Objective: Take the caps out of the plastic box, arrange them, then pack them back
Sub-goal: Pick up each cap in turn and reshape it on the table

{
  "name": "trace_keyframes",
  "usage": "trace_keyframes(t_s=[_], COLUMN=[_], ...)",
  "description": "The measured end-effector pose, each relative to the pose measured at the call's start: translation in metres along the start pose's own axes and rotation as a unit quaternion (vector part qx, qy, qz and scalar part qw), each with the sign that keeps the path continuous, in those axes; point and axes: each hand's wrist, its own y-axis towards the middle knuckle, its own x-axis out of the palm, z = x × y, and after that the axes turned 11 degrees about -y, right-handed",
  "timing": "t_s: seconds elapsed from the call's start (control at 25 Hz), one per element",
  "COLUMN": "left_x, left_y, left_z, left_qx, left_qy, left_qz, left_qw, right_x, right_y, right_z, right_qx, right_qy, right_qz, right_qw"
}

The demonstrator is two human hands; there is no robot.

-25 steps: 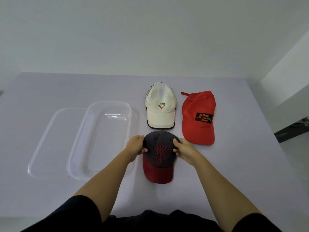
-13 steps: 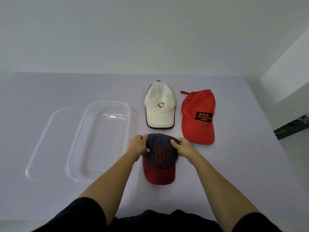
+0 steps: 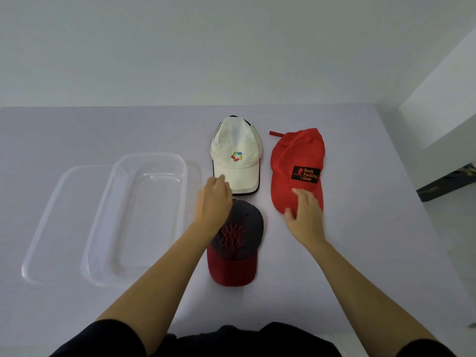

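1. The red cap [image 3: 296, 161] carries a black patch [image 3: 306, 174] with orange lettering that reads "Back Packing Gear", beside a small orange figure. The white cap [image 3: 235, 153] bears a multicoloured pinwheel logo with no words. The dark grey cap [image 3: 238, 240] has a tangled red embroidered design whose letters cannot be made out.
2. The left hand [image 3: 213, 199] is relaxed. It reaches over the crown of the dark grey cap, and its slightly blurred fingertips are at the left edge of the white cap's brim. It holds nothing.
3. The right hand [image 3: 305, 212] lies flat with fingers spread on the red cap's brim and the thumb at the brim's near edge. It is not curled round the brim.
4. All three caps lie on the pale counter [image 3: 360, 253], brims toward the person. The white and red caps are side by side, and the dark grey cap, with its dark red brim, sits just in front of the white one.
5. The clear plastic box [image 3: 144, 222] stands to the left of the caps, overlapping its clear lid [image 3: 59, 222].
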Motion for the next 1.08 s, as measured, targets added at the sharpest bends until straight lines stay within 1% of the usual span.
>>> trace_keyframes(t_s=[0.04, 0.12, 0.2, 0.28, 0.32, 0.36, 0.44, 0.52, 0.56, 0.68, 0.72, 0.8, 0.88, 0.92, 1.0, 1.08], left_x=[0.007, 0.031, 0.064, 0.096, 0.109, 0.12, 0.138, 0.153, 0.16, 0.166, 0.164, 0.157, 0.15, 0.147, 0.139, 0.13], left_y=[0.0, 0.004, 0.007, 0.013, 0.014, 0.013, 0.01, 0.001, -0.004, -0.016, -0.018, -0.022, -0.024, -0.023, -0.016, -0.009], left_z=[0.011, 0.034, 0.045, 0.05, 0.052, 0.052, 0.051, 0.05, 0.048, 0.048, 0.049, 0.05, 0.046, 0.043, 0.039, 0.037], left_qx=[0.046, 0.11, 0.119, 0.108, 0.102, 0.092, 0.07, 0.066, 0.066, 0.041, 0.036, 0.057, 0.085, 0.087, 0.067, 0.053], left_qy=[-0.004, -0.011, -0.014, 0.02, 0.052, 0.084, 0.128, 0.139, 0.133, 0.08, 0.075, 0.073, 0.036, 0.006, -0.071, -0.106], left_qz=[-0.012, -0.079, -0.181, -0.265, -0.295, -0.309, -0.301, -0.288, -0.286, -0.253, -0.25, -0.253, -0.255, -0.255, -0.237, -0.234], left_qw=[0.999, 0.991, 0.976, 0.958, 0.949, 0.943, 0.942, 0.945, 0.946, 0.963, 0.965, 0.963, 0.963, 0.963, 0.967, 0.965], right_x=[0.0, 0.003, 0.011, 0.018, 0.018, 0.018, 0.018, 0.022, 0.022, 0.016, 0.014, 0.011, 0.007, 0.005, -0.002, -0.013], right_y=[0.004, 0.012, 0.016, 0.018, 0.017, 0.016, 0.01, 0.003, 0.002, -0.001, -0.001, 0.004, 0.01, 0.011, 0.006, -0.004], right_z=[0.012, 0.036, 0.052, 0.058, 0.058, 0.057, 0.063, 0.074, 0.078, 0.083, 0.084, 0.088, 0.09, 0.089, 0.087, 0.083], right_qx=[0.022, 0.066, 0.061, 0.049, 0.053, 0.057, 0.037, 0.023, 0.012, -0.036, -0.039, -0.008, 0.021, 0.022, 0.003, -0.006], right_qy=[-0.04, -0.083, -0.096, -0.091, -0.088, -0.074, -0.058, -0.064, -0.07, -0.105, -0.11, -0.089, -0.06, -0.052, -0.045, -0.018], right_qz=[-0.002, -0.049, -0.093, -0.129, -0.144, -0.143, -0.081, -0.057, -0.053, 0.002, 0.008, 0.017, 0.017, 0.02, 0.032, 0.023], right_qw=[0.999, 0.993, 0.989, 0.986, 0.984, 0.985, 0.994, 0.996, 0.996, 0.994, 0.993, 0.996, 0.998, 0.998, 0.998, 1.0])
